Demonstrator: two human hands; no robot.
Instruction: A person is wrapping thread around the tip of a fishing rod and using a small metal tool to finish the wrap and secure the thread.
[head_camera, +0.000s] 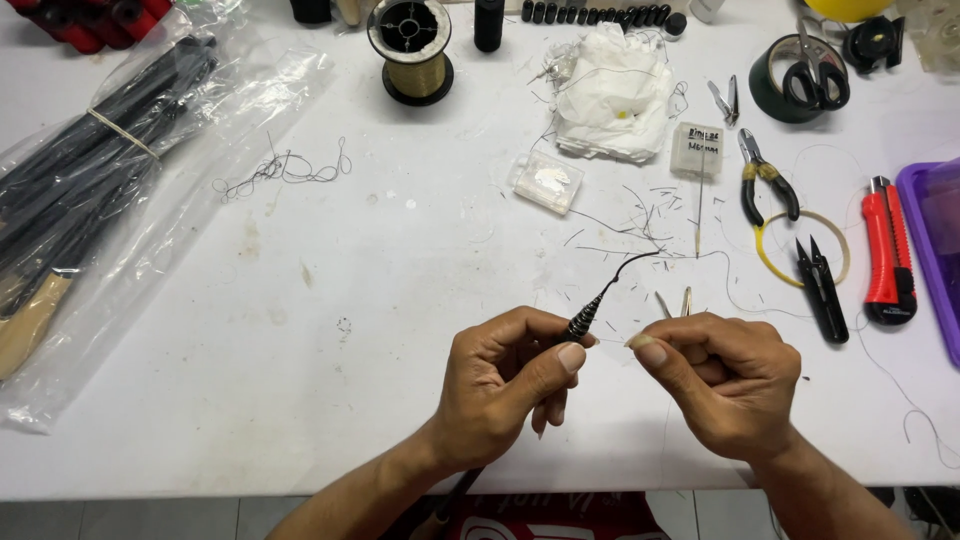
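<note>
My left hand (505, 385) grips a thin black rod (583, 319) whose tip is wound with dark thread and ends in a curved wire pointing up and right. My right hand (725, 380) is closed just right of it, thumb and forefinger pinched as on a fine thread that is too thin to make out. Both hands hover over the front middle of the white table (330, 350). Two small metal pieces (676, 302) lie just behind my right hand.
A plastic bag of black rods (90, 170) lies at the left. A gold thread spool (412, 52), white cloth (612, 95), small clear boxes (546, 181), pliers (762, 180), black snips (822, 288), a red utility knife (886, 255), tape with scissors (808, 78) and a purple tray (935, 240) fill the back and right.
</note>
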